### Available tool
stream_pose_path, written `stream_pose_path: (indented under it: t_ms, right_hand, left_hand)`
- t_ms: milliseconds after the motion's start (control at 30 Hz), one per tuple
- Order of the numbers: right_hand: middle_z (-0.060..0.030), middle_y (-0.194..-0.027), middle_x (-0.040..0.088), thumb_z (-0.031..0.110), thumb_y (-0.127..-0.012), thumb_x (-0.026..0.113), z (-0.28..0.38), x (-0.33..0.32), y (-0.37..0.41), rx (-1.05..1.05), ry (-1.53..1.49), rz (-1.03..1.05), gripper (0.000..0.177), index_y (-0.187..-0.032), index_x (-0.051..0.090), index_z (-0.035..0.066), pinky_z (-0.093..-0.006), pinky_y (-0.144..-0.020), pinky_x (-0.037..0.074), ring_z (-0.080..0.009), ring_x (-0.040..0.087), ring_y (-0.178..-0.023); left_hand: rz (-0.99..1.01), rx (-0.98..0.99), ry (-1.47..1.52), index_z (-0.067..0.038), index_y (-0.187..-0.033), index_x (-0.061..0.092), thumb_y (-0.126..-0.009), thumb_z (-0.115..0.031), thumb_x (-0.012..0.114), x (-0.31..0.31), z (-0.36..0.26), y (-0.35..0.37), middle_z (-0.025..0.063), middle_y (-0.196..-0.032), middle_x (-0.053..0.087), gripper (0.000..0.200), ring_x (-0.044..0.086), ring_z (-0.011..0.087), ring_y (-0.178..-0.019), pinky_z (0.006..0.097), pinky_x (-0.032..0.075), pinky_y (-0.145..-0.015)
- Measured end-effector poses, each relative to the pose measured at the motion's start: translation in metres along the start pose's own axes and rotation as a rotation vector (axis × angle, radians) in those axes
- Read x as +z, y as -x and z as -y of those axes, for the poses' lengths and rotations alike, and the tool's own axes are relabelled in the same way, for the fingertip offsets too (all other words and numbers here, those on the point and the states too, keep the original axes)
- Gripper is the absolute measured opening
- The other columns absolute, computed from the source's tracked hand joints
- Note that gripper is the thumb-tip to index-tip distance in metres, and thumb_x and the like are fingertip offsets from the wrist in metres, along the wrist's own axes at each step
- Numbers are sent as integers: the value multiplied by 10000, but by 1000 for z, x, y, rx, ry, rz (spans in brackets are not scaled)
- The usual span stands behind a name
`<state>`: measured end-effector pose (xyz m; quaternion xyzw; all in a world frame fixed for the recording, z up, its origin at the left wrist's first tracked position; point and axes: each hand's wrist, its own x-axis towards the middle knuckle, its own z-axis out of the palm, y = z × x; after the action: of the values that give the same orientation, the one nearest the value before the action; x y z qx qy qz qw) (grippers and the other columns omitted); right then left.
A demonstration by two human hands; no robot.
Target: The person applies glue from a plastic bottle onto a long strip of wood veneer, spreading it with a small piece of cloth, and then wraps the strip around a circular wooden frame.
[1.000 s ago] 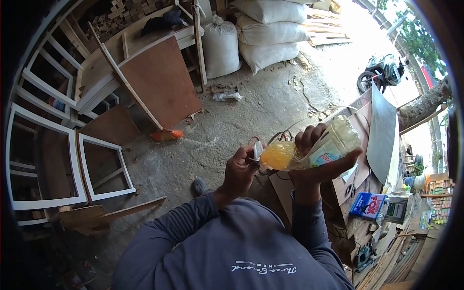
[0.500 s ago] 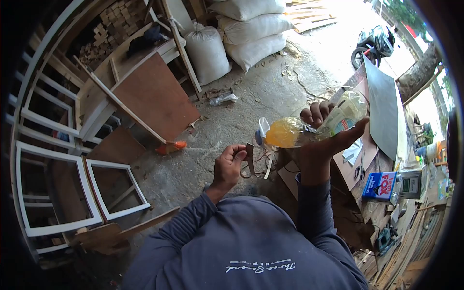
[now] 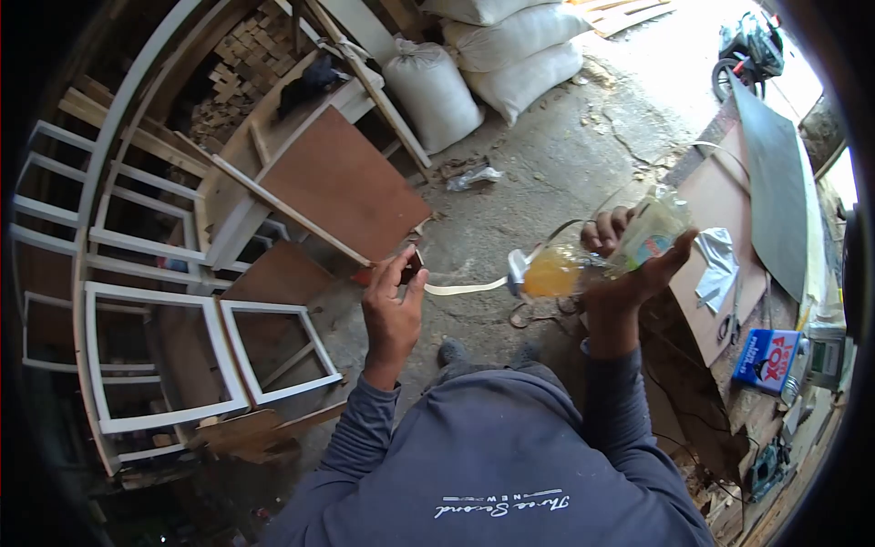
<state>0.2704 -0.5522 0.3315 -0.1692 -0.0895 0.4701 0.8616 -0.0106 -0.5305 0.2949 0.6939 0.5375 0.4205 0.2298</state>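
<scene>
A clear plastic bottle lies sideways in my right hand, its fingers wrapped round the wide end. Amber liquid fills the part towards the cap, which points left. A pale narrow strip stretches from the cap end of the bottle to my left hand. The fingers of my left hand are pinched on the strip's dark end, raised to the left of the bottle. Behind the bottle, another length of strip curves away to the upper right.
White window frames stand at the left beside a brown board. White sacks are stacked at the back. On the right, a bench holds scissors, silver foil and a blue can.
My left hand has moved left and up, and the strip is now drawn out from the bottle's cap end. The view has shifted, with the bottle still in my right hand.
</scene>
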Motion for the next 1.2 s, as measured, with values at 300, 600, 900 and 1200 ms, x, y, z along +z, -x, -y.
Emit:
stream_pose_path:
  t_ms: [300, 600, 900, 1200]
  right_hand:
    - [-211, -1329, 579, 399, -985, 521, 86, -196, -96, 61, -226, -343, 480, -1269, 579, 17, -574, -1136, 346, -376, 512, -1282]
    - [-191, -1132, 674, 395, -1019, 499, 88, -259, -74, 221, -181, -233, 421, -1208, 613, 35, -549, -1012, 484, -361, 646, -1056]
    - [-105, -844, 629, 371, -973, 554, 52, -66, -10, 306, 28, -226, 374, -1107, 547, 21, -504, -893, 538, -242, 647, -810]
    - [-107, -1132, 637, 392, -1043, 499, 9, -14, 16, 258, -158, -280, 399, -1260, 521, 58, -449, -1001, 472, -252, 620, -1063]
  left_hand:
    - [-52, -233, 572, -28, -1259, 606, -917, -53, 704, -123, -10, -15, 82, -1192, 686, 356, 619, 145, -1113, 281, 475, -1003]
    - [-22, -199, 737, -37, -1270, 590, -932, -24, 670, -150, -22, -4, 126, -1226, 657, 348, 621, 196, -1157, 313, 519, -949]
    - [40, -236, 290, -6, -1255, 620, -890, -73, 740, -87, -66, -5, 89, -1143, 706, 390, 635, 147, -1073, 280, 486, -970]
    - [75, 71, 38, -26, -1282, 642, -831, 38, 740, 20, -105, 22, 113, -1028, 703, 466, 690, 198, -932, 329, 562, -835]
